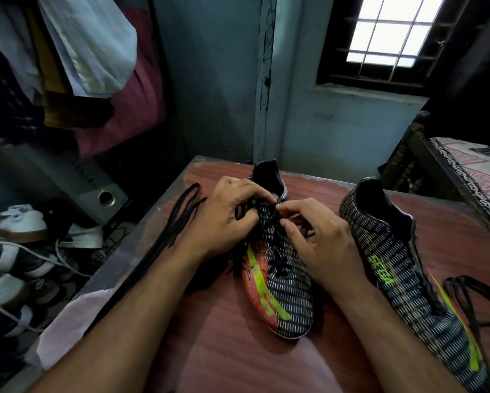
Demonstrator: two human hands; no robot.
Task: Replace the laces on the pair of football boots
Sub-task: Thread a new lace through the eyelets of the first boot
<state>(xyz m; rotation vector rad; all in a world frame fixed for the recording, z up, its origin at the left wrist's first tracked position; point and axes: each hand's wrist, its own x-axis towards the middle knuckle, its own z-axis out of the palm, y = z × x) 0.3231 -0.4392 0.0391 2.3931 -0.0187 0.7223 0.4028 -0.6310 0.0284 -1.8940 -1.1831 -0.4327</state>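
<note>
Two black football boots with white dashes and neon-yellow and red markings lie on a reddish wooden table [238,350]. The left boot [280,293] sits in the middle, toe toward me, with a black lace [277,263] threaded through its lower eyelets. My left hand [224,219] curls over its upper left side and pinches the lace near the top eyelets. My right hand [320,236] pinches the lace at the same spot from the right. The right boot [408,273] lies to the right with no lace in its eyelets. Loose black laces lie at the table's left edge [178,219] and far right [476,302].
Several white and dark shoes [22,231] are piled on the floor at the left, beside a grey speaker [105,197]. Clothes [76,52] hang at the upper left. A bed with a patterned cover [476,177] stands at the right, under a barred window [391,32].
</note>
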